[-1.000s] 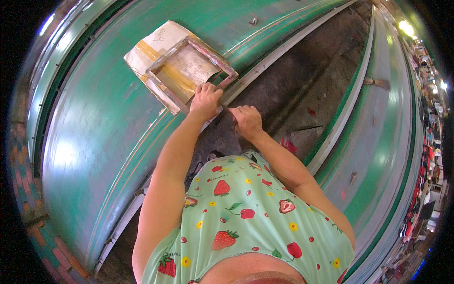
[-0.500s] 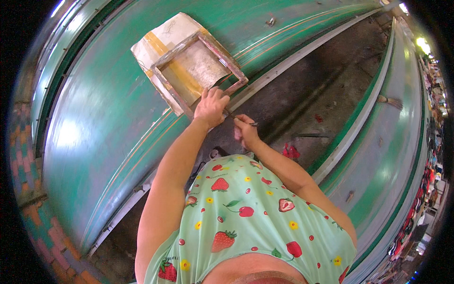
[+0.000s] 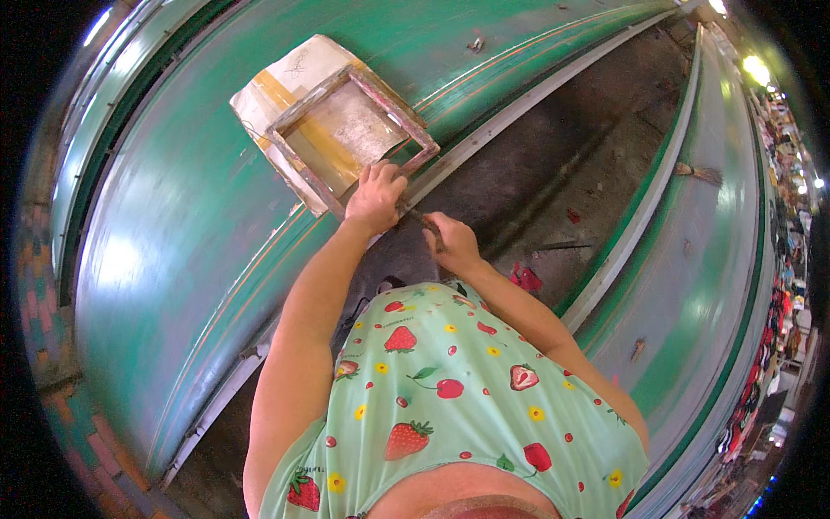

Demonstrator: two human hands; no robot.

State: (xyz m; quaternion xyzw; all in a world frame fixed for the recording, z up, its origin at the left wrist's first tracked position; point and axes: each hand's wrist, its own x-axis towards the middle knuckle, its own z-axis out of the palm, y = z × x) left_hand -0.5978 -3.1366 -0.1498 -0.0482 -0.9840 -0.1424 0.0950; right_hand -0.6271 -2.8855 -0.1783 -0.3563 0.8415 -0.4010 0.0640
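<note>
On a green worktop lies a worn wooden frame (image 3: 391, 97), roughly square, over a white board (image 3: 298, 65) with yellow-brown tape across it. My left hand (image 3: 375, 197) is closed over the frame's near side, close to the worktop's edge; its fingertips hide part of the wood. Just right of it, my right hand (image 3: 453, 244) is closed around a thin dark stick-like tool (image 3: 417, 214). The tool points toward the underside of my left hand. Its kind and tip cannot be made out.
A pale metal edge (image 3: 510, 111) borders the worktop, with a dark floor gap (image 3: 553, 164) beyond it. Across the gap runs another green-grey worktop (image 3: 666, 285) with a small brush (image 3: 699, 173) on it. A red scrap (image 3: 525, 277) lies on the floor.
My right hand has turned, and the dark handle end that stuck out on its right side no longer shows. The left hand stays on the frame; the whole view has shifted slightly.
</note>
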